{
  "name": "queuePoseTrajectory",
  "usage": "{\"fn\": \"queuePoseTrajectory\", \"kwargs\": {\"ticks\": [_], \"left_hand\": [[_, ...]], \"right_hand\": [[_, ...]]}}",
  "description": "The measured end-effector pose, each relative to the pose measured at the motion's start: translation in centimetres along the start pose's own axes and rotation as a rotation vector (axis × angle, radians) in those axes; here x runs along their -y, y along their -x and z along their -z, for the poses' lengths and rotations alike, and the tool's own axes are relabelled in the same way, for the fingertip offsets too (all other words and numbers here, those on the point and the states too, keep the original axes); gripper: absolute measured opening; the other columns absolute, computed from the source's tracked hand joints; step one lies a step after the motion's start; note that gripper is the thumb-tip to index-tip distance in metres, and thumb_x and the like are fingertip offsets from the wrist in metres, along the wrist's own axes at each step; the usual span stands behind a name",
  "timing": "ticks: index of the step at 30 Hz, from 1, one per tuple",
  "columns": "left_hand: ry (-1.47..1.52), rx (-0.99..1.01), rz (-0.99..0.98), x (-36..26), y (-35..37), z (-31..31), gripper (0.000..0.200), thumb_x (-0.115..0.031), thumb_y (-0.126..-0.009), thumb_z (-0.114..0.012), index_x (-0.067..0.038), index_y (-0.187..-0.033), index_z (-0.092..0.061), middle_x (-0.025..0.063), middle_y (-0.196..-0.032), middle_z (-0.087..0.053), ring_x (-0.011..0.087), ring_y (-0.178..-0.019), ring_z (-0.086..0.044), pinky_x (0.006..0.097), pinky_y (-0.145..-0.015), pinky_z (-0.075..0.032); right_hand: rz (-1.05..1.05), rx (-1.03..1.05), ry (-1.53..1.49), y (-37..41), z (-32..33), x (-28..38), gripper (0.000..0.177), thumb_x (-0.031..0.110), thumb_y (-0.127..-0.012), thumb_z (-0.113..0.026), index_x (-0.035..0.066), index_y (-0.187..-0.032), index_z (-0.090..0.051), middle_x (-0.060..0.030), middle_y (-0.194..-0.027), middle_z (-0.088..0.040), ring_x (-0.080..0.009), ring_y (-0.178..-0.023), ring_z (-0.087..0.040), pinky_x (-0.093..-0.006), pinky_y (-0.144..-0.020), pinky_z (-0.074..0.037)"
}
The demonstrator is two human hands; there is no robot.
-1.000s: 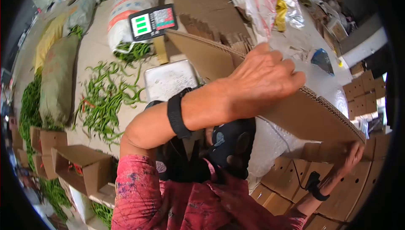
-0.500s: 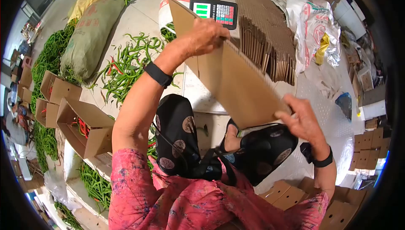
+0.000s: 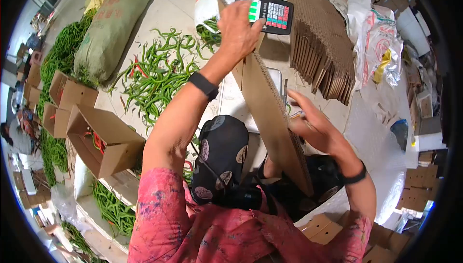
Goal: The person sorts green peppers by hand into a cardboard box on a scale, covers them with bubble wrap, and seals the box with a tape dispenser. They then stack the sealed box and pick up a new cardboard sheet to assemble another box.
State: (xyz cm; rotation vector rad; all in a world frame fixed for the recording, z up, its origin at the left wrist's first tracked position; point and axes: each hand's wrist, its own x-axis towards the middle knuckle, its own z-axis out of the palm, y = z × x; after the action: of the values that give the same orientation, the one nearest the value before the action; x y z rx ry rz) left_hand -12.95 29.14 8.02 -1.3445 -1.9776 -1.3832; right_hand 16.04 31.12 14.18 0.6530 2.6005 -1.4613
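A folded cardboard piece [image 3: 270, 104] stands on edge, slanting from the scale display down to my right knee. My left hand [image 3: 238, 31] is at its top end, fingers closed over the edge, beside the black scale display [image 3: 265, 13]. On the right side of the cardboard is my right hand [image 3: 311, 121], its index finger extended and apart from the thumb, palm against or near the board. The metal scale plate [image 3: 241, 106] shows partly behind the cardboard. Loose green peppers [image 3: 161, 72] lie on the floor to the left.
Flattened cardboard [image 3: 320, 41] is stacked at the upper right, beside white plastic sacks [image 3: 378, 46]. A full green sack [image 3: 111, 31] lies upper left. Open boxes with red peppers [image 3: 103, 142] stand at the left. More boxes [image 3: 320, 229] are at the lower right.
The cardboard has turned steeper and narrower in view. My left hand has shifted up beside the display; my right hand has moved left and up along the board, its index finger now extended.
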Motion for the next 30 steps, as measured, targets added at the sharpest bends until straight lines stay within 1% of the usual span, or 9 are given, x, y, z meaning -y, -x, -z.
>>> {"fn": "queuePoseTrajectory", "kwargs": {"ticks": [1,4,12,16,17,21,26,27,30], "left_hand": [[0.003,0.069,0.083,0.1,0.1,0.3,0.071,-0.031,-0.084,-0.070,0.000,-0.141,-0.041,0.0275,-0.140,-0.043,0.0418,-0.132,-0.038,0.0464,-0.108,-0.031],[0.121,-0.062,0.085,3.0,0.2,0.5,0.081,-0.032,-0.085,-0.069,0.008,-0.145,-0.031,0.0325,-0.147,-0.032,0.0449,-0.139,-0.029,0.0483,-0.115,-0.024],[0.604,0.015,0.509,3.6,0.9,1.7,0.086,-0.029,-0.092,-0.066,0.007,-0.151,-0.014,0.0247,-0.145,-0.038,0.0302,-0.129,-0.045,0.0368,-0.108,-0.036],[0.887,0.261,0.721,4.2,0.8,3.9,0.056,-0.016,-0.093,-0.060,0.005,-0.140,-0.039,0.0136,-0.129,-0.056,0.0189,-0.115,-0.054,0.0316,-0.097,-0.044],[0.869,0.306,0.722,4.2,0.7,4.5,0.046,-0.010,-0.092,-0.057,0.004,-0.135,-0.046,0.0117,-0.123,-0.059,0.0165,-0.109,-0.057,0.0303,-0.093,-0.046],[0.531,0.509,0.761,3.7,-0.7,8.6,0.044,0.005,-0.082,-0.047,0.004,-0.125,-0.059,0.0099,-0.105,-0.067,0.0165,-0.089,-0.064,0.0300,-0.081,-0.052],[-0.150,0.786,-0.027,2.8,-0.8,13.8,0.053,-0.010,-0.079,-0.059,-0.001,-0.132,-0.056,0.0212,-0.107,-0.069,0.0336,-0.097,-0.069,0.0428,-0.086,-0.054],[-0.396,1.005,0.135,1.1,0.7,12.7,0.062,-0.017,-0.077,-0.064,-0.005,-0.136,-0.053,0.0236,-0.105,-0.068,0.0408,-0.097,-0.066,0.0478,-0.086,-0.054],[-0.434,1.209,-0.011,-2.7,3.1,12.5,0.040,-0.022,-0.078,-0.069,-0.004,-0.112,-0.058,0.0213,-0.089,-0.068,0.0393,-0.088,-0.068,0.0498,-0.073,-0.054]], "right_hand": [[0.061,-0.032,-0.016,-2.1,-1.4,0.2,0.087,0.047,-0.089,-0.062,-0.003,-0.150,-0.026,-0.0268,-0.152,-0.032,-0.0358,-0.144,-0.030,-0.0406,-0.117,-0.024],[0.130,-0.050,-0.133,-6.5,-4.7,0.9,0.084,0.049,-0.094,-0.055,-0.003,-0.151,-0.023,-0.0287,-0.153,-0.029,-0.0362,-0.146,-0.026,-0.0401,-0.118,-0.021],[0.008,0.005,-0.381,-5.4,-2.4,0.2,0.092,0.058,-0.093,-0.054,0.000,-0.154,-0.018,-0.0266,-0.155,-0.026,-0.0342,-0.146,-0.025,-0.0395,-0.117,-0.024],[0.033,-0.032,-0.370,-5.5,-1.0,0.7,0.071,0.053,-0.094,-0.054,-0.001,-0.139,-0.047,-0.0197,-0.128,-0.060,-0.0271,-0.116,-0.058,-0.0349,-0.101,-0.043],[0.091,-0.246,-0.311,-6.0,-1.2,-0.7,0.051,0.045,-0.093,-0.055,-0.001,-0.115,-0.064,-0.0128,-0.095,-0.069,-0.0205,-0.087,-0.062,-0.0338,-0.082,-0.048],[0.075,-0.592,0.150,-5.7,5.5,-3.4,0.039,0.037,-0.093,-0.056,0.001,-0.082,-0.064,-0.0118,-0.067,-0.057,-0.0189,-0.063,-0.053,-0.0369,-0.064,-0.045],[0.031,-0.739,0.138,-2.8,10.1,-6.6,0.033,0.033,-0.091,-0.064,0.000,-0.094,-0.067,-0.0069,-0.080,-0.065,-0.0168,-0.075,-0.057,-0.0347,-0.073,-0.047],[0.047,-0.794,0.196,-3.0,10.0,-8.7,0.030,0.030,-0.092,-0.063,0.001,-0.097,-0.068,-0.0080,-0.084,-0.066,-0.0181,-0.081,-0.058,-0.0340,-0.078,-0.047],[0.245,-1.089,0.514,-5.5,10.8,-11.8,0.025,0.023,-0.097,-0.060,0.001,-0.107,-0.067,-0.0097,-0.105,-0.067,-0.0212,-0.100,-0.060,-0.0327,-0.093,-0.044]]}}
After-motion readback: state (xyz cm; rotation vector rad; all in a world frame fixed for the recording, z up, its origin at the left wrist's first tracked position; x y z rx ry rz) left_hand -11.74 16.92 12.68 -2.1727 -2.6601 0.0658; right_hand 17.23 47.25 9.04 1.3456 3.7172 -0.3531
